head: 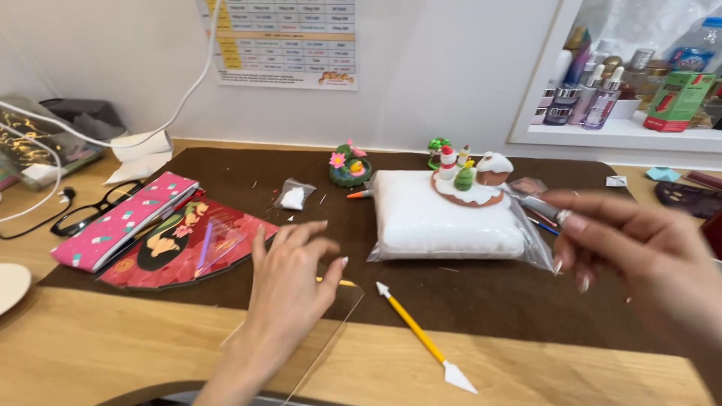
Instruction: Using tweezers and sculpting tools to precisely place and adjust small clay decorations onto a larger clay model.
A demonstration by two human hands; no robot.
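Left hand (289, 282) spread loosely open, palm down, holding nothing, hovering over a clear acrylic sheet (331, 331) at the desk's near edge. Right hand (639, 252) pinched shut on a small silvery tube-like thing (540, 204), too blurred to name more closely. Just beside that hand, a clear plastic bag (535, 248) packed with white clay (444, 218), likely soft and yielding, best gripped at the sides. On top, a round clay cake model (470, 184) with snowman and tree figures, probably fragile; safer lifted by its base. Nearby, a yellow sculpting tool (421, 338) with white tips, light and stiff, on the brown mat (489, 301). Further back, a small zip bag (293, 195) with white powder or clay, and a shelf (624, 131) crowded with cosmetic bottles.
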